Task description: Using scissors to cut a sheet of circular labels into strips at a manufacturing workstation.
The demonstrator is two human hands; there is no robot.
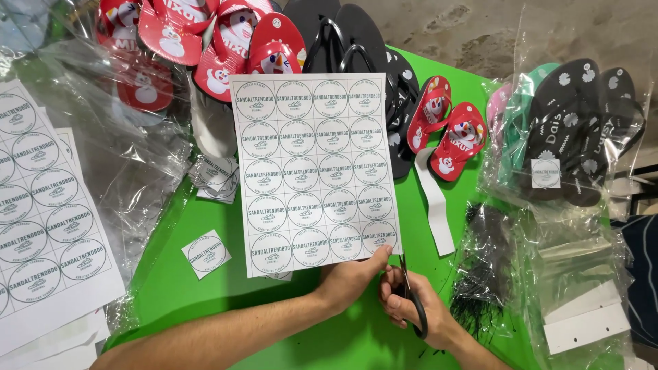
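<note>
A matte green table (205,294) carries everything. At its centre a white paper label sheet (315,171), flat and rectangular, stands with its long axis running twelve to six o'clock, tilted slightly; printed round labels in five columns cover it. Crinkled clear plastic bags (130,157) lie at nine o'clock, glossy red flip-flops (449,133) at two o'clock. The left hand (353,277) pinches the sheet's lower right corner, fingers closed on the paper. At five o'clock the right hand (411,305) is clamped around black-handled scissors (409,294), their thin blades pointing toward twelve at the sheet's bottom edge.
</note>
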